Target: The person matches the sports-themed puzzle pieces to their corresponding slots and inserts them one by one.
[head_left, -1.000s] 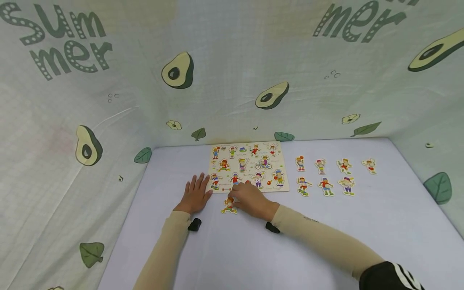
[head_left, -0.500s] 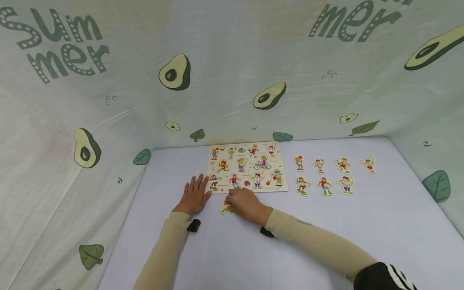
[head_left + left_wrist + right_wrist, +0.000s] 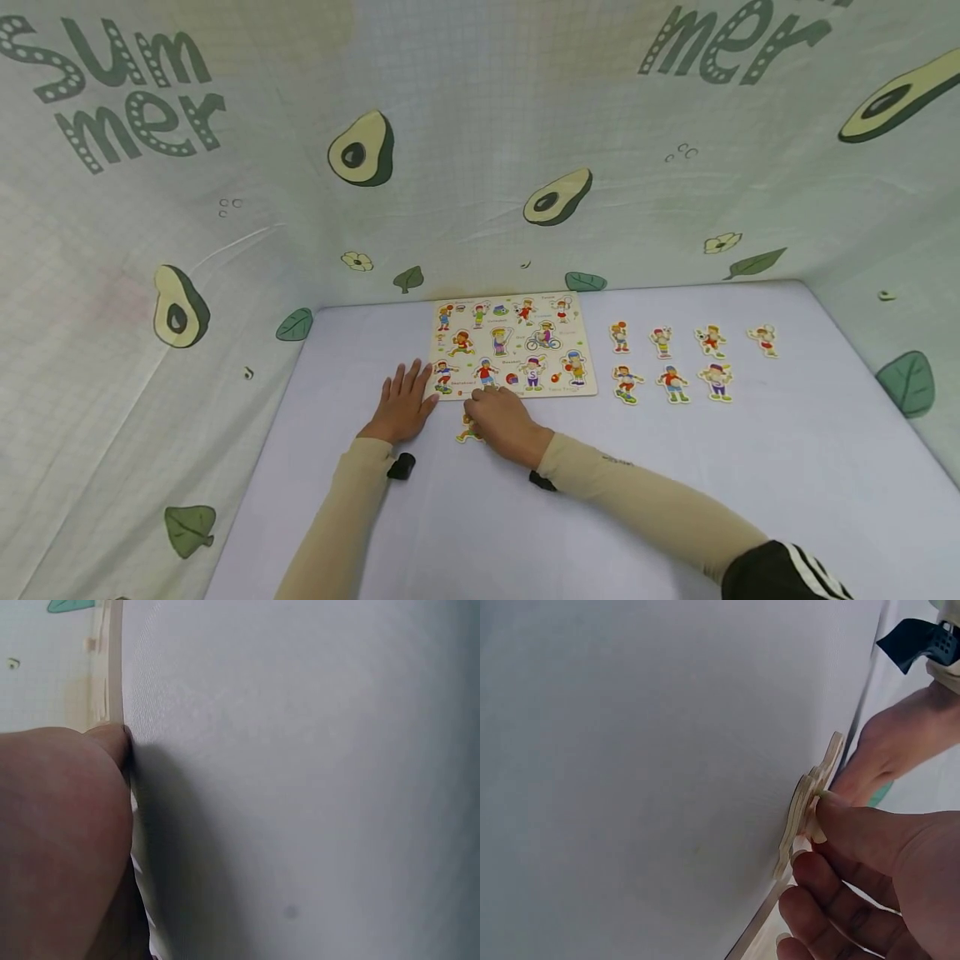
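Note:
In the head view my right hand (image 3: 504, 423) pinches a wooden puzzle piece (image 3: 467, 430), a running figure, just in front of the puzzle board (image 3: 578, 332). My fingers cover its upper part. The right wrist view shows the thumb and fingertips on the piece (image 3: 798, 814) and its layered wooden edge; whether it is lifted cannot be told. My left hand (image 3: 401, 407) lies flat with spread fingers at the board's left edge, fingertips touching it. In the left wrist view its thumb side (image 3: 64, 840) is beside that edge.
Right of the board several loose figure pieces (image 3: 673, 386) lie in two rows on the white tablecloth (image 3: 600, 533). A hanging cloth (image 3: 465, 125) printed with avocados and leaves encloses the back and sides. Each wrist carries a small black camera (image 3: 402, 466).
My right hand has shifted slightly left and now covers more of the runner piece, which stays in about the same spot. The left hand has not moved.

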A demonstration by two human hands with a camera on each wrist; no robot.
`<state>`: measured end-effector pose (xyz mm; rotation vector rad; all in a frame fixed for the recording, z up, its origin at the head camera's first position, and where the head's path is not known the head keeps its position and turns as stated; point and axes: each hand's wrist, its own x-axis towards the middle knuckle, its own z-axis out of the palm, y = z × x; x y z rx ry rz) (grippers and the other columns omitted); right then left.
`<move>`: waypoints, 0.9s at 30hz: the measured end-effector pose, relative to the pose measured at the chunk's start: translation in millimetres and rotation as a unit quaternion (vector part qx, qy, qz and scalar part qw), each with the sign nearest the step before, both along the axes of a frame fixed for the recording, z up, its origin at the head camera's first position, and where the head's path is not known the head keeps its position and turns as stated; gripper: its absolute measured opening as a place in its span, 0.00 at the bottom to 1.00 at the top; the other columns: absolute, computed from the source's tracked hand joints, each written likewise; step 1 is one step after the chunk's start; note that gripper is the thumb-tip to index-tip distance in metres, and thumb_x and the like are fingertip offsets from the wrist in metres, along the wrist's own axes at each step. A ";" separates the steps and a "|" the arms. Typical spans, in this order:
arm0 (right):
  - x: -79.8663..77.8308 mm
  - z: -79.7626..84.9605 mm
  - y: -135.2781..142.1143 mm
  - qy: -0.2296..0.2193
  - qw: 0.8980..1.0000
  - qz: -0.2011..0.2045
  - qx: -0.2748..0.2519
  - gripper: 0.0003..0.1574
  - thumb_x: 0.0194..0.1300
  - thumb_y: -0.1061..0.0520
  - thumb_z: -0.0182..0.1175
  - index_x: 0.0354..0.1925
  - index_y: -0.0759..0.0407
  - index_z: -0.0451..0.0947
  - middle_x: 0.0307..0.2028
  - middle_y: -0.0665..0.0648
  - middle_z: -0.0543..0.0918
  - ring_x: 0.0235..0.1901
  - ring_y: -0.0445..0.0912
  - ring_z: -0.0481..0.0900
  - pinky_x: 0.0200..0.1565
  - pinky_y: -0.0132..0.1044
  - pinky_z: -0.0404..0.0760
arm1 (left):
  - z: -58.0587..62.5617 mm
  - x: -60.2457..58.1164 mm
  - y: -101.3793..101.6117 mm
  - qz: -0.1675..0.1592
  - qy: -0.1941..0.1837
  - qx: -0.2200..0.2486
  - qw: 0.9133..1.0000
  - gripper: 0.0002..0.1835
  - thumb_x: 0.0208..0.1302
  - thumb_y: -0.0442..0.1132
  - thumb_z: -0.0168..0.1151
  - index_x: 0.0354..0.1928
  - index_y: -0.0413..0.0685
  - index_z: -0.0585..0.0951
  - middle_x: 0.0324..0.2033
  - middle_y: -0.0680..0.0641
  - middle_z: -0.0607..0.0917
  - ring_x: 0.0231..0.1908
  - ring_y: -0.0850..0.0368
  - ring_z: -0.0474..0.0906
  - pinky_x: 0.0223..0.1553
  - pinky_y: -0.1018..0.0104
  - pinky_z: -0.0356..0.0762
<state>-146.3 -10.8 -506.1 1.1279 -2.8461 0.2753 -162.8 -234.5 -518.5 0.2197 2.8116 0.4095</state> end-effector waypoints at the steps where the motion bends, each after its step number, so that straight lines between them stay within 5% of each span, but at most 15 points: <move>1: 0.5 0.3 -0.5 0.003 1.000 -0.001 0.004 0.11 0.63 0.54 0.78 0.42 0.53 0.88 0.39 0.49 0.87 0.41 0.45 0.85 0.42 0.37 0.84 | -1.1 -0.3 -0.6 -0.001 0.001 0.004 1.000 0.36 0.86 0.50 0.45 0.85 0.42 0.51 0.84 0.35 0.46 0.83 0.30 0.35 0.80 0.33 0.34; 18: -2.6 5.8 6.1 0.009 1.000 0.009 -0.015 0.08 0.67 0.56 0.74 0.41 0.55 0.84 0.38 0.51 0.84 0.40 0.46 0.83 0.40 0.39 0.84 | -18.0 -4.5 -9.1 -0.013 0.019 0.015 1.000 0.37 0.86 0.52 0.43 0.85 0.42 0.51 0.84 0.34 0.46 0.82 0.30 0.35 0.79 0.30 0.36; 27: -21.1 17.7 12.8 0.012 0.999 0.000 -0.034 0.09 0.69 0.55 0.72 0.46 0.55 0.84 0.43 0.51 0.83 0.45 0.46 0.81 0.45 0.39 0.82 | -11.9 -3.4 -7.3 -0.010 0.007 0.018 1.000 0.37 0.86 0.52 0.43 0.85 0.42 0.49 0.84 0.35 0.44 0.83 0.30 0.33 0.79 0.31 0.34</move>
